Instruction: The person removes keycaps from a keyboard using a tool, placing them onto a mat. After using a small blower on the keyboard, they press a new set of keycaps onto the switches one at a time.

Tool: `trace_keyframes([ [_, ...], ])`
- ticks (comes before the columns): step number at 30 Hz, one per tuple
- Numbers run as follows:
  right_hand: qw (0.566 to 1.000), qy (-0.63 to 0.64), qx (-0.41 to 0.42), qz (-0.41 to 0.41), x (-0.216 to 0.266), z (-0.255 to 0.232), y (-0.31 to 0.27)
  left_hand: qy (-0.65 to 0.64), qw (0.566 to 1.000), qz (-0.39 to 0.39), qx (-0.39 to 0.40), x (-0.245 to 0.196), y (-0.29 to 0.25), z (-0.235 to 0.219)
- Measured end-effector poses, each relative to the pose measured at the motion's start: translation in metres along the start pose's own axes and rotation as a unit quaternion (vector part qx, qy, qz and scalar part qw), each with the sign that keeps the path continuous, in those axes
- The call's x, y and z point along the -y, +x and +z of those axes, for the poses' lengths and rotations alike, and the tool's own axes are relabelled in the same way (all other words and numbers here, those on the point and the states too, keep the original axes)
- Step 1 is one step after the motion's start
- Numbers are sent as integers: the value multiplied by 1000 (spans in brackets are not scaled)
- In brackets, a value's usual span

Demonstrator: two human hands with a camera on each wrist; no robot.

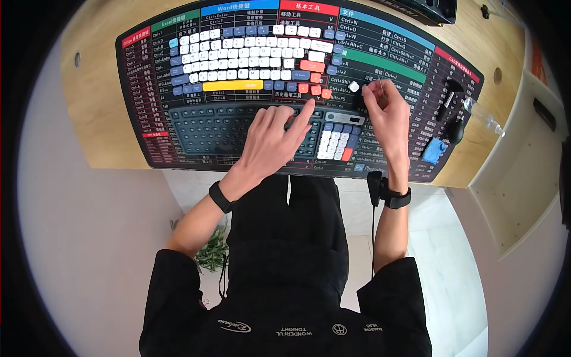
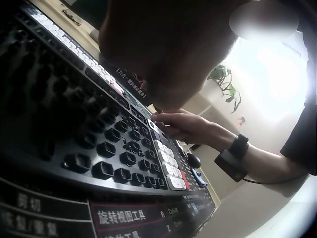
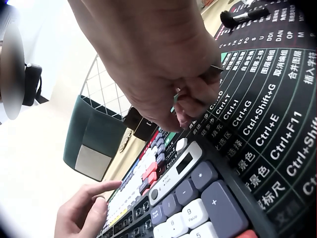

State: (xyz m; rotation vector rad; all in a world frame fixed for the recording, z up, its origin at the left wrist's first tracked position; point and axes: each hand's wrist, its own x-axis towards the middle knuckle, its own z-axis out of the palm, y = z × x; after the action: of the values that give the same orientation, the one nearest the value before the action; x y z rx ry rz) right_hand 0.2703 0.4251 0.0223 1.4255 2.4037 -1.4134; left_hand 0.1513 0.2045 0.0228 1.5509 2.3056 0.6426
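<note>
Our right grip pinches a thin, mostly hidden wiry piece near the loose, smooth white keycap above our printed mat; our left grip, index extended, overlaps the dark, socketed keyboard.

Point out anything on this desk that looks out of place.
One white keycap sits apart from the rows of loose keycaps, near the right hand. The keyboard's main section lacks caps, while its number pad has them.
</note>
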Motion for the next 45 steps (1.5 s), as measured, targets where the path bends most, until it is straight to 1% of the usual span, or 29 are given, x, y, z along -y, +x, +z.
trace_keyframes([
  [1, 999, 30, -8, -25, 2, 2, 2, -8, 1000, -1, -3, -2, -1, 0],
  [2, 999, 30, -8, -25, -2, 3, 5, -8, 1000, -1, -3, -5, -3, 0],
  [4, 999, -19, 25, -40, -7, 7, 10, -23, 1000, -2, -9, -8, -6, 2],
  [8, 997, -48, 42, -36, -6, 8, 9, -34, 999, -8, -10, -12, -8, 6],
  [10, 995, -60, 73, -1, 0, 10, 8, -36, 999, -10, -3, -13, -8, 6],
  [17, 997, -41, 69, 0, 0, 7, 8, -35, 999, -8, -3, -10, -9, 5],
  [19, 998, -27, 52, 7, -6, -1, 7, -32, 999, -9, -9, -8, -10, 7],
  [20, 998, -45, 45, -3, -15, -3, 8, -33, 999, -8, -7, -8, -10, 7],
  [23, 999, -31, 32, 18, -11, -8, 6, -45, 999, -15, -9, -7, -7, 10],
  [25, 999, -20, 38, 30, -16, -5, 7, -94, 994, -38, -30, -8, -2, 15],
  [26, 998, -20, 50, 21, -16, -2, 6, -93, 995, -35, -27, -8, -1, 17],
  [28, 997, -35, 67, 11, -8, 2, 7, -127, 990, -55, -35, -8, 2, 19],
  [33, 996, -49, 72, -5, 1, 8, 13, -148, 986, -75, -36, -8, 1, 21],
  [35, 992, -79, 94, -35, 6, 6, 16, -154, 984, -78, -36, -8, 1, 20],
  [36, 992, -77, 94, -35, 7, 5, 17, -154, 984, -81, -36, -8, 1, 20],
  [38, 985, -111, 102, -78, 8, 4, 20, -154, 984, -83, -37, -9, 3, 20],
  [41, 984, -105, 115, -86, 10, 3, 24, -152, 984, -87, -35, -9, 3, 20],
  [45, 987, -85, 110, -85, 6, 2, 25, -146, 985, -87, -35, -9, 2, 21],
])
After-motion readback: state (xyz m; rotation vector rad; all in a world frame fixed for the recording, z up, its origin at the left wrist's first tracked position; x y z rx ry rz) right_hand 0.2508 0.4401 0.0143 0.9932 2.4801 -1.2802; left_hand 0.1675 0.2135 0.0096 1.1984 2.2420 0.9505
